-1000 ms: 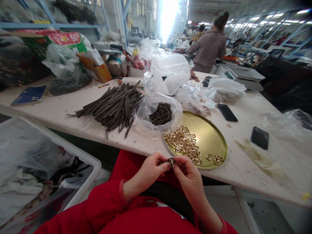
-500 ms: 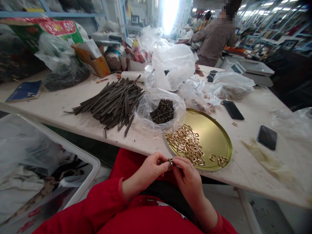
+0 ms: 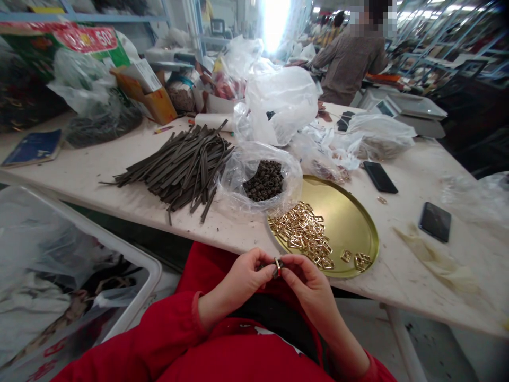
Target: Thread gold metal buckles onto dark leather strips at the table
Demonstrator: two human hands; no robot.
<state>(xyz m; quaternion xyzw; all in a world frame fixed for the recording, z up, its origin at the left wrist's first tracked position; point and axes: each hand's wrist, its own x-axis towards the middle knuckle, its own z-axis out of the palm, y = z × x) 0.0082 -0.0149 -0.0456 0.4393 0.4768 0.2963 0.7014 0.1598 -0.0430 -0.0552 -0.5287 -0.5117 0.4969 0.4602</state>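
Note:
In front of my lap, my left hand [image 3: 249, 273] and my right hand [image 3: 304, 276] meet, both closed in a pinch. Between their fingertips is a gold buckle [image 3: 277, 264] with a small dark piece at it, partly covered by the fingers. Just beyond, a round gold tray [image 3: 350, 212] lies at the table's front edge. A heap of gold buckles [image 3: 304, 228] fills its left side, and a few sit apart at its right. Left of the tray an open clear plastic bag [image 3: 292, 159] holds small dark brown loops [image 3: 264, 181]. Dark brown strips [image 3: 178, 164] lie piled farther left.
Two phones [image 3: 380, 177] [image 3: 435, 222] lie on the table's right side near a yellowish sheet [image 3: 433, 260]. Plastic bags [image 3: 282, 101] and a scale [image 3: 405, 109] stand at the back. A white bin [image 3: 153, 273] is at lower left. Another person [image 3: 345, 63] stands beyond the table.
My right hand's fingers have shifted on the buckle, the thumb now lower and the index finger curled above. The buckle shows more upright. My left hand stays nearly in place.

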